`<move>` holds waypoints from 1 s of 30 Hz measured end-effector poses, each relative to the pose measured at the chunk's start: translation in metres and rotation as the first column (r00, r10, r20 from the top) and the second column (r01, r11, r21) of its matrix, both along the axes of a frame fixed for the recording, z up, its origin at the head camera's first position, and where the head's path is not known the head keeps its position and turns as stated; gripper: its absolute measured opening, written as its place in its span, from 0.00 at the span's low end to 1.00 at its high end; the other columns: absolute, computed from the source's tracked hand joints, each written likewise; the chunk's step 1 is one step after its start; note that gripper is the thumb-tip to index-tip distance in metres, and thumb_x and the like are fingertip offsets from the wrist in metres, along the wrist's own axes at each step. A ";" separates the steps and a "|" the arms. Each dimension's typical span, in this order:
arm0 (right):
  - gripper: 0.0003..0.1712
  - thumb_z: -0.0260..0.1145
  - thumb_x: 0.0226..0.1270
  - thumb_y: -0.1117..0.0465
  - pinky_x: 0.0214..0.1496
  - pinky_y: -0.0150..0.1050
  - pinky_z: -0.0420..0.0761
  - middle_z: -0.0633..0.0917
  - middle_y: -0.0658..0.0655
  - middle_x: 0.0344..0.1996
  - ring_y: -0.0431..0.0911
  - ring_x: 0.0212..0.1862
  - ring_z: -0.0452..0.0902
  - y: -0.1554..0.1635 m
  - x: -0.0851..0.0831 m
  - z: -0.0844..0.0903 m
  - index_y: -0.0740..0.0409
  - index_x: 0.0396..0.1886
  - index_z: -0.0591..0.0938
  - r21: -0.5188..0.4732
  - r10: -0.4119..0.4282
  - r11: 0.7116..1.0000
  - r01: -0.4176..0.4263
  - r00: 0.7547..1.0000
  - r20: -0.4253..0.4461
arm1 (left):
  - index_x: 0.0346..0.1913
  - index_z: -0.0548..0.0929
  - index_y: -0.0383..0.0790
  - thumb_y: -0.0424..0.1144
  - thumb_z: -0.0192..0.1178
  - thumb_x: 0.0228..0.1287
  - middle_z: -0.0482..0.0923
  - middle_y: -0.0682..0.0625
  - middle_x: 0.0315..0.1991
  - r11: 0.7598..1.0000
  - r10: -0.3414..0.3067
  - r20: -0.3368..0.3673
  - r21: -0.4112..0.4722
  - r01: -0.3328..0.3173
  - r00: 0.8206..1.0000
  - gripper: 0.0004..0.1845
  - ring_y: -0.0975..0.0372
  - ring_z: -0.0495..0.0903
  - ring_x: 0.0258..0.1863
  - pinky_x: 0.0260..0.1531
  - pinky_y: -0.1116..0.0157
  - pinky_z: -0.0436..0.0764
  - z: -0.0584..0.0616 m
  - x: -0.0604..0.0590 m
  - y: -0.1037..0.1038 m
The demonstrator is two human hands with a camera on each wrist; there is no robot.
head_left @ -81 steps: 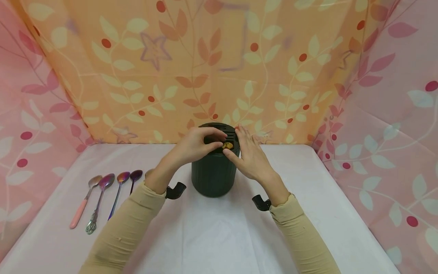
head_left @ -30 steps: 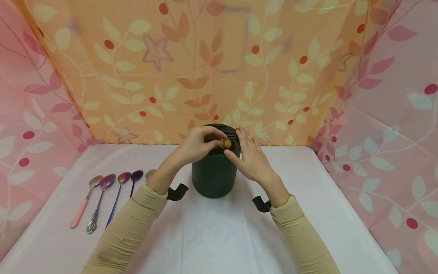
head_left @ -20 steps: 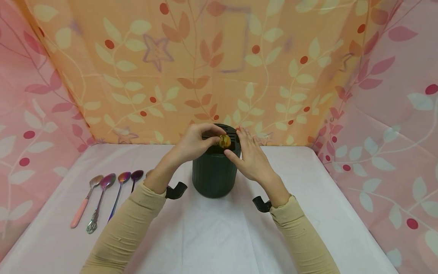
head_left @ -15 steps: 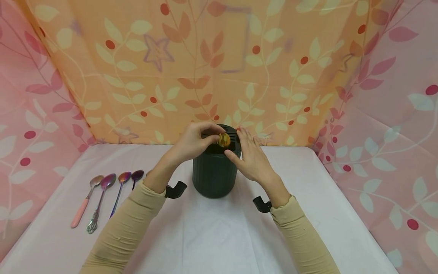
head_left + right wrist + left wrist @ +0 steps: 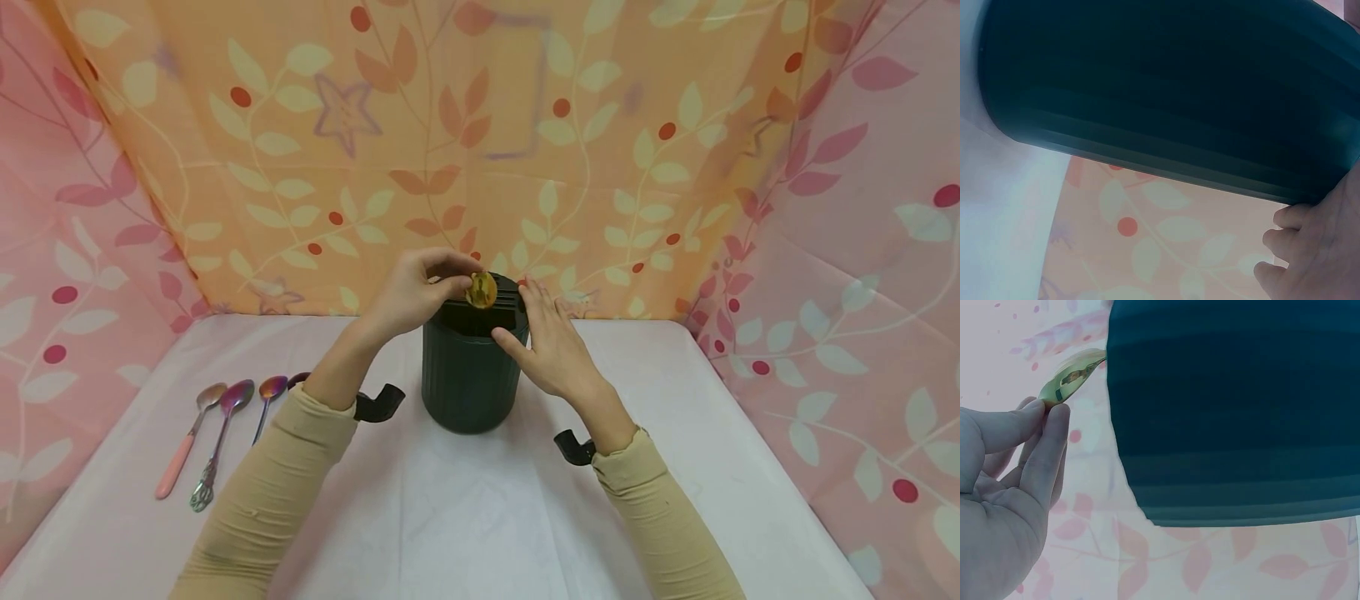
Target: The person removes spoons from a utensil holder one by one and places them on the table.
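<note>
A dark green, ribbed utensil holder (image 5: 471,383) stands upright at the middle of the table, with slots in part of its top. Above its opening my left hand (image 5: 416,292) pinches a gold spoon (image 5: 481,290) by the bowl, between thumb and fingers. The spoon's bowl (image 5: 1072,378) also shows in the left wrist view, beside the holder's wall; its handle is hidden. My right hand (image 5: 547,337) rests on the holder's right side, fingers extended along the rim and thumb at the front edge. In the right wrist view, several fingertips (image 5: 1279,240) show beside the green wall.
Left of the holder lie a pink-handled spoon (image 5: 177,462), a spoon with an ornate handle (image 5: 225,425) and a rainbow-toned spoon (image 5: 272,387). A dark spoon (image 5: 298,380) is mostly behind my left arm. Patterned cloth (image 5: 480,167) walls in the white table (image 5: 465,517).
My left hand has risen and shifted slightly left, lifting the gold spoon's bowl from the holder's opening to above the rim. My right hand and the holder keep nearly the same place.
</note>
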State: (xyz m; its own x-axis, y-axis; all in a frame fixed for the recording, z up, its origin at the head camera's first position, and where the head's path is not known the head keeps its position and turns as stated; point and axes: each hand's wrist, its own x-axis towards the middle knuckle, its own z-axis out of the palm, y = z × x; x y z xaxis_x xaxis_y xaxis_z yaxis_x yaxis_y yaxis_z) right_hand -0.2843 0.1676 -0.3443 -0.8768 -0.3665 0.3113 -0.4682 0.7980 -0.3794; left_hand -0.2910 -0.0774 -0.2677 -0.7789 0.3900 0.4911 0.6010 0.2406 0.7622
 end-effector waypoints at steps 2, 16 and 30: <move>0.56 0.43 0.76 0.24 0.84 0.57 0.41 0.46 0.55 0.85 0.49 0.85 0.36 0.000 0.000 0.000 0.59 0.85 0.48 -0.001 -0.001 1.000 0.001 1.000 -0.004 | 0.53 0.88 0.30 0.25 0.65 0.70 0.87 0.40 0.51 1.000 0.000 0.010 0.019 0.000 1.000 0.11 0.51 0.88 0.48 0.49 0.61 0.88 0.002 -0.001 -0.002; 0.56 0.43 0.76 0.24 0.84 0.55 0.39 0.46 0.56 0.85 0.53 0.85 0.39 0.000 0.000 0.000 0.60 0.85 0.48 -0.005 0.002 1.000 -0.002 1.000 -0.009 | 0.56 0.85 0.28 0.29 0.65 0.72 0.86 0.41 0.51 0.981 0.009 0.110 0.191 -0.030 0.994 0.13 0.59 0.87 0.47 0.53 0.64 0.85 0.022 -0.005 -0.028; 0.57 0.43 0.76 0.24 0.84 0.58 0.40 0.48 0.59 0.85 0.49 0.85 0.37 -0.001 0.001 0.000 0.62 0.85 0.49 -0.006 0.011 1.000 -0.011 1.000 -0.020 | 0.52 0.88 0.32 0.25 0.65 0.69 0.86 0.45 0.48 0.892 0.072 0.114 0.438 -0.115 0.991 0.11 0.58 0.86 0.46 0.51 0.68 0.86 0.038 0.008 -0.062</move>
State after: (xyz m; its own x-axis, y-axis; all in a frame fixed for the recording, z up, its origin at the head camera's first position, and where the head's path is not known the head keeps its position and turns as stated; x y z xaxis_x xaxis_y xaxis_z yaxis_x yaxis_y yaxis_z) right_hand -0.2834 0.1671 -0.3446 -0.8666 -0.3738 0.3307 -0.4842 0.7904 -0.3753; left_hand -0.2827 -0.1396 -0.2294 -0.8512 0.0726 0.5198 0.5142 -0.0829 0.8537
